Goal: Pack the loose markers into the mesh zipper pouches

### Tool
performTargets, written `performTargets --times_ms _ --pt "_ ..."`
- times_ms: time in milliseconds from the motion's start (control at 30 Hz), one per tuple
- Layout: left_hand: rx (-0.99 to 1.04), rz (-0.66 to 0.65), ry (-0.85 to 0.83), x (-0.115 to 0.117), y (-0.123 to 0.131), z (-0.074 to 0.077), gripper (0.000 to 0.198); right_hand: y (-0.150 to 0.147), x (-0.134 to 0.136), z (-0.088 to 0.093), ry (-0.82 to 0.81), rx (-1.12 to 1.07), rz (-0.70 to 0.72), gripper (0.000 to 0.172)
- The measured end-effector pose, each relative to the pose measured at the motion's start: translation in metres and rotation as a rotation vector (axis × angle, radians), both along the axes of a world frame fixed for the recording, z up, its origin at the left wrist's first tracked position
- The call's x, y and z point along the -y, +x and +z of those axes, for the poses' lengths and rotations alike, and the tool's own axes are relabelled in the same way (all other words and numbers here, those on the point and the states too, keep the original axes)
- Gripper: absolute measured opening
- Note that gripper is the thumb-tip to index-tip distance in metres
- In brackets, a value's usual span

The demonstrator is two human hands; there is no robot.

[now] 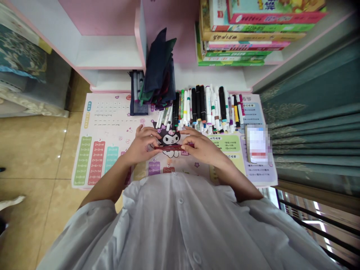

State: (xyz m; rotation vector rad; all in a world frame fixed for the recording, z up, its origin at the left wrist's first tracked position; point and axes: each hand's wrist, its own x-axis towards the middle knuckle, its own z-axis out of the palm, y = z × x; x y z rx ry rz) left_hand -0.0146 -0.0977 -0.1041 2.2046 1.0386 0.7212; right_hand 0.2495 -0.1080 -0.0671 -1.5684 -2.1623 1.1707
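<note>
A dark red marker (pixel 173 147) is gripped crosswise between the left hand (pixel 140 144) and the right hand (pixel 201 147), one end held by each hand's curled fingers and thumb, so that neither hand is open. The marker is held low over a printed Kuromi cartoon (pixel 170 137) on a multiplication-table desk mat (pixel 90 161). The forearms are extended from the sleeves of a white button-front shirt (pixel 180 225), which fills the lower part of the view. Just beyond the hands, many felt-tip markers (pixel 206 108) are laid side by side on the mat. To their left, a dark navy fabric pouch (pixel 159 71) is propped upright beside a dark pen holder (pixel 138 93). A pixel-blurred rectangular object (pixel 257 144) is placed at the mat's right side; its kind cannot be told. Farther out, stacked picture books (pixel 253 33) are shelved in a pink-and-white desk hutch (pixel 107 52). A teal curtain (pixel 315 127) is hung to the right, and a tan tiled floor (pixel 30 157) is seen to the left.
</note>
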Motion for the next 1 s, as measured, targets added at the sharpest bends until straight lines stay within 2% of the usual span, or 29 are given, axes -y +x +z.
performTargets --times_ms 1000 --pt "0.001 -0.007 0.017 -0.001 -0.001 0.001 0.026 0.016 0.005 0.002 -0.032 0.022 -0.066 0.019"
